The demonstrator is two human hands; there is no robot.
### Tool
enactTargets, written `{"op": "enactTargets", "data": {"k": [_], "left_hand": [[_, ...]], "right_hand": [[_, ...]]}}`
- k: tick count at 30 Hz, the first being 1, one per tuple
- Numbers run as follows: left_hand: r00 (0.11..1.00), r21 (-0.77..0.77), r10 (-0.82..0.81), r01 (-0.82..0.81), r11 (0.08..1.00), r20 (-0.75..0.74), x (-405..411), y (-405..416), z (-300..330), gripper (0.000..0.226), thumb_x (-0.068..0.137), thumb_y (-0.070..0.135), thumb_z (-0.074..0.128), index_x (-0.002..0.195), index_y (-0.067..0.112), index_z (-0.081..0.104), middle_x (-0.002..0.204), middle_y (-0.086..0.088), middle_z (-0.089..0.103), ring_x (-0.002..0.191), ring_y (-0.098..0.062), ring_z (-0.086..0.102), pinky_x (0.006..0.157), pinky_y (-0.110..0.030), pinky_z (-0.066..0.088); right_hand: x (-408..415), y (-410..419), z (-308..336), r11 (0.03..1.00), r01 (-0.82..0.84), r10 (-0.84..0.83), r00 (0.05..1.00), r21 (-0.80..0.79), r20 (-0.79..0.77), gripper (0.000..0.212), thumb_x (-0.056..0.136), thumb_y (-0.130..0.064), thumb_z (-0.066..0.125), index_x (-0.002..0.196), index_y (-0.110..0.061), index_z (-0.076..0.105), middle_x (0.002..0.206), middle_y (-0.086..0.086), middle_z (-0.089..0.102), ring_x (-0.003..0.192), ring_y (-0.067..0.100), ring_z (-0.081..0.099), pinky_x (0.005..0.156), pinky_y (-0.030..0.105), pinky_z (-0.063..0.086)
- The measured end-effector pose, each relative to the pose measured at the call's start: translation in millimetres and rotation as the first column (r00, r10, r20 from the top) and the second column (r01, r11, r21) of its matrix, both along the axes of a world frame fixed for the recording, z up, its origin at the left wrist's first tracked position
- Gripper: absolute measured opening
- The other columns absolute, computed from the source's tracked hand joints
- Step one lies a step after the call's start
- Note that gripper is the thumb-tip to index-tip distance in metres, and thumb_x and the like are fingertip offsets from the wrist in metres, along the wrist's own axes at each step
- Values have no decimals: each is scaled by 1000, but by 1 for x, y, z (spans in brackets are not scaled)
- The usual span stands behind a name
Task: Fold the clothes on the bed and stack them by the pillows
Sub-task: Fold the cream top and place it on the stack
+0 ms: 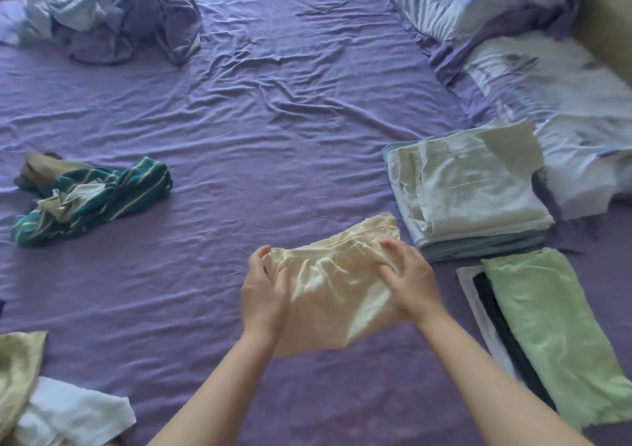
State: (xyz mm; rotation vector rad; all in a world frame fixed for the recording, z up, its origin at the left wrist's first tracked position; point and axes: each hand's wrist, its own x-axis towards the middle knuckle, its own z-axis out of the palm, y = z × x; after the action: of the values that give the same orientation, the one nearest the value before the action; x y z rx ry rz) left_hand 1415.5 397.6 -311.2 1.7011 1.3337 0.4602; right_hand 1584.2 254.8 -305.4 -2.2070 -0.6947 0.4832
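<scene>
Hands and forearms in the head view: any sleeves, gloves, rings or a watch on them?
None visible. The left hand and right hand are bare, with no gloves, rings or watch showing. Both forearms are uncovered down to the frame edge; no sleeve comes into view.

Both bare forearms reach forward from the bottom edge, converging slightly; wrists straight. Left hand [263, 295] back toward camera, fingers curled round the left edge of a pale cream crumpled fabric garment [333, 285], thumb on top; right hand [408, 274] palm down, fingers bent and bunching the cloth at its right side.
</scene>
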Motion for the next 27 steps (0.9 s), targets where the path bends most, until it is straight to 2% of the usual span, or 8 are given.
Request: {"op": "enactTargets", "data": {"k": [4,9,13,17,20,22,25,27], "left_hand": [[994,35,-89,87,996,64,67,-1,30,31,89,14,56,118,23,45,85,18,55,86,-21,61,76,-34,47],[977,60,-158,151,987,141,167,-8,52,22,88,9,51,92,30,50,72,11,55,63,-9,52,58,-29,40],[954,14,-211,213,977,214,248,-17,57,31,86,4,52,76,33,59,86,5,64,78,-11,58,69,-25,46],[949,9,-190,194,981,250,312,-27,49,28,86,4,53,87,27,68,93,9,67,89,-10,62,78,-21,45],[968,52,-216,211,976,130,342,-32,35,26,92,11,50,107,23,68,102,8,66,98,-13,61,79,-20,42],[959,85,-282,280,956,12,353,-35,23,35,92,10,48,122,20,62,122,1,61,111,-17,56,88,-23,41],[912,208,-338,387,898,-233,359,-46,6,49,91,17,52,139,20,45,155,-9,25,142,-24,21,116,-34,18],[854,357,-319,473,806,-411,359,-57,-3,54,93,32,49,145,29,33,160,-8,3,147,-24,-3,119,-45,-2]], "right_hand": [[69,-7,37,1000,4,-5,994,10,105,35,82,-3,65,116,-11,62,118,7,62,108,19,56,85,7,29],[167,-22,64,999,34,-31,982,-15,187,33,86,-9,63,119,-12,61,118,8,62,110,23,56,86,14,33],[239,-41,70,996,90,-88,967,6,239,33,87,-9,62,120,-12,60,119,8,61,109,22,57,86,16,34],[301,-55,64,993,121,-114,951,-6,286,32,87,-8,61,119,-12,60,117,8,61,108,23,56,88,21,37],[329,-58,46,992,94,-71,962,-78,265,33,88,-7,60,121,-10,58,122,9,58,112,26,54,90,26,39],[339,-58,29,981,63,-15,967,-183,255,39,87,-6,59,126,-9,56,132,12,51,122,30,46,100,32,35],[340,-58,8,939,31,88,941,-342,328,47,86,-11,61,132,-11,52,147,18,35,134,35,31,112,43,24],[336,-56,-3,917,1,189,880,-399,437,53,86,-23,64,136,-15,49,150,20,30,139,37,24,113,50,19]]}}
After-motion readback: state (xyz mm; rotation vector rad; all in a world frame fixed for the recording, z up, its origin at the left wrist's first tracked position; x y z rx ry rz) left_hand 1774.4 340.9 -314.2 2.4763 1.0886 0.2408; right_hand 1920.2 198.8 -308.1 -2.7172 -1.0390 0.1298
